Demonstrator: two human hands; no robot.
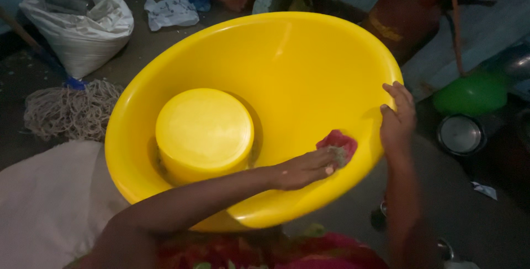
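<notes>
A big yellow plastic basin (309,54) is tilted toward me. Inside it, at the left, a smaller round yellow container (204,131) rests upside down. My left hand (303,168) reaches across the basin's inside and presses a red scrubbing cloth (339,143) against the inner wall near the right rim. My right hand (398,119) grips that rim from outside, its fingers curled over the edge.
A full white sack (83,20) stands at the back left, with a tangle of cord (69,109) below it. White cloth (49,203) lies at the front left. At the right are a red gas cylinder (406,15), a green round vessel (472,93) and a steel pot (459,134).
</notes>
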